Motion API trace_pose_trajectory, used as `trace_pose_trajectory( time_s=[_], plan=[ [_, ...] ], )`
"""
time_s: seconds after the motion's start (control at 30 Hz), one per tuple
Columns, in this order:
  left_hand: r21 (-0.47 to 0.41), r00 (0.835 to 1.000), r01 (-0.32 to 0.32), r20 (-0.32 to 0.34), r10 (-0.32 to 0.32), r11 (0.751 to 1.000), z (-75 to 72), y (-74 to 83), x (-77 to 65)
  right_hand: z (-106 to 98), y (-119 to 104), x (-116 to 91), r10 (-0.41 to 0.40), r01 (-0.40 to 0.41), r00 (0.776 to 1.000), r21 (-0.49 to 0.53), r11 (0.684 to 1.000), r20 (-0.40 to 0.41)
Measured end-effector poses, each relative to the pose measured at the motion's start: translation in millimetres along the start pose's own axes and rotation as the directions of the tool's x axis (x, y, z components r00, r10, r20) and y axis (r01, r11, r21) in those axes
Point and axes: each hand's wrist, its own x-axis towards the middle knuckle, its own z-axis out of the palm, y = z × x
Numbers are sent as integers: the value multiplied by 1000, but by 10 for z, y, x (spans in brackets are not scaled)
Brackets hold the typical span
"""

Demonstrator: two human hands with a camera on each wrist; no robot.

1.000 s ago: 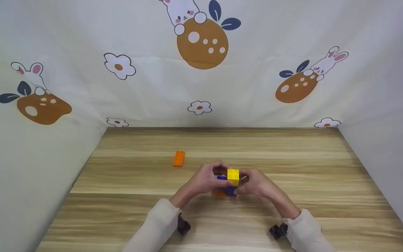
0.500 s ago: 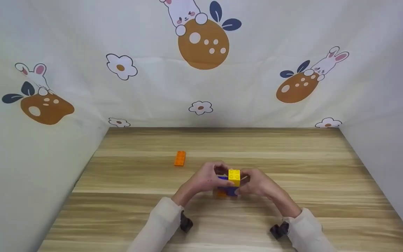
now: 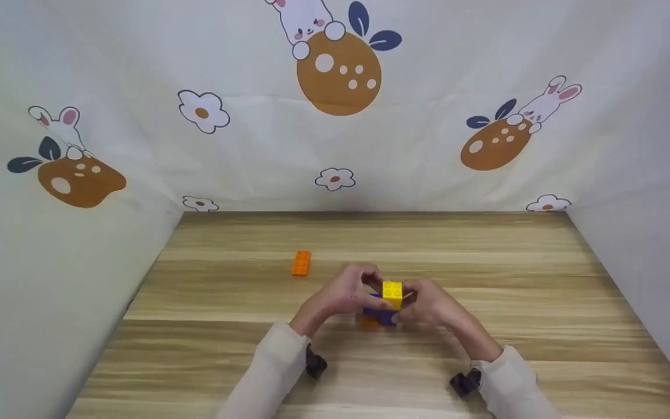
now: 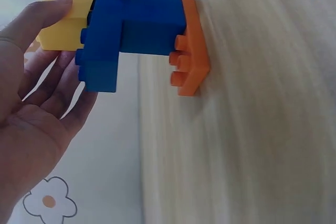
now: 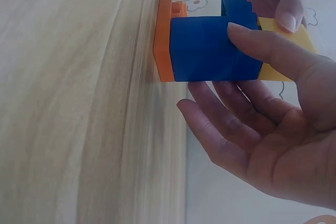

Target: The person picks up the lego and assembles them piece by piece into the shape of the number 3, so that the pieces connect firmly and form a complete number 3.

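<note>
A small stack of toy building blocks stands between both hands at the middle of the table. On top is a yellow block (image 3: 392, 294) with studs showing in the head view. Below it are two blue blocks (image 4: 152, 22), the upper one jutting out to one side. An orange plate (image 4: 195, 51) forms the base, its free studs exposed beneath the overhang. My left hand (image 3: 351, 289) pinches the yellow block, thumb on its near face and fingers behind. From the other side my right hand (image 3: 431, 304) grips the blue blocks, its thumb (image 5: 247, 34) across them.
A second orange plate (image 3: 301, 263) lies on the wooden table (image 3: 486, 250), farther back and left of the hands. Pale cloth (image 3: 242, 151) printed with rabbits and flowers encloses the back and sides. Each wrist carries a small black camera (image 3: 465, 383).
The left hand has shifted slightly up and back along the yellow block, showing a bit more blue below its thumb. The right hand keeps its grip. The head view has drifted slightly.
</note>
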Motion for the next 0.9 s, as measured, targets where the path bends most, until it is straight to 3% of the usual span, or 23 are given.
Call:
trace_pose_trajectory(
  time_s=[0.27, 0.5, 0.9],
  plan=[
    [3, 999, 30, -20, -30, 1000, 25, -33, -10, -3, -4, -5, 7, -7, 1000, -1, 1000, -5],
    [62, 1000, -11, -25, 13, 998, 38, 1, -43, -6, 8, -3, -36, 36, 999, -23, 999, -11],
    [8, 1000, -5, -29, 5, 1000, 79, -40, -70, 8, 10, -10, -9, 8, 1000, -31, 999, -26]
  ],
)
